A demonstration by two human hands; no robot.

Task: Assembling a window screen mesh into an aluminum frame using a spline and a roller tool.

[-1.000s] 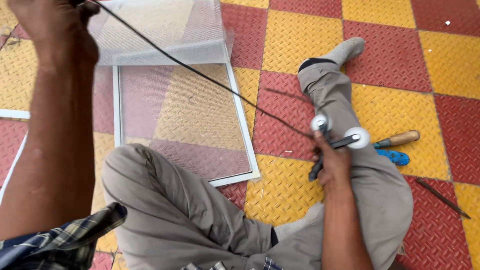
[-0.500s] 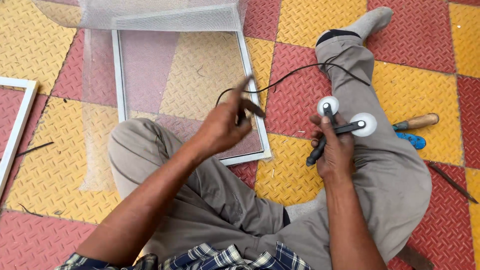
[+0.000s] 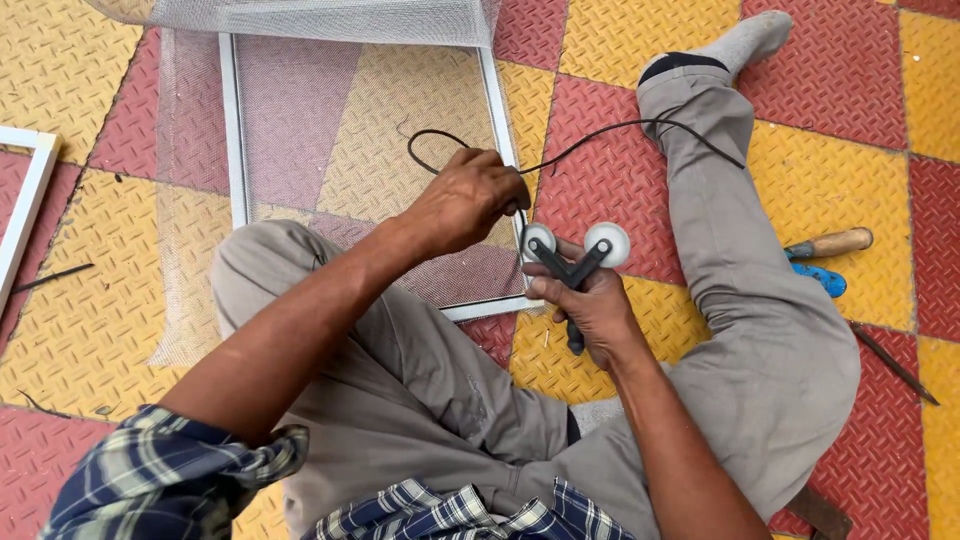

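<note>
My left hand [image 3: 472, 200] is closed around a thin black rubber cord [image 3: 600, 136], which loops above the fist and trails right across my trouser leg. My right hand [image 3: 590, 305] grips the dark handle of a Y-shaped roller tool [image 3: 577, 262] with two white wheels at its top. Both hands meet over the lower right corner of a white screen frame [image 3: 498, 110] lying on the floor, and the cord runs down beside the left wheel. Grey mesh [image 3: 330, 130] covers the frame.
I sit on a red and yellow checker-plate floor [image 3: 850, 80] with my legs spread. A wooden-handled tool [image 3: 828, 243] and a blue object [image 3: 820, 279] lie right of my leg, with a thin metal strip [image 3: 893, 363] nearby. Another white frame [image 3: 25, 215] lies at left.
My left hand came down from far upper left to the frame corner, bringing the cord, which now loops. My right hand with the roller shifted left toward the frame corner.
</note>
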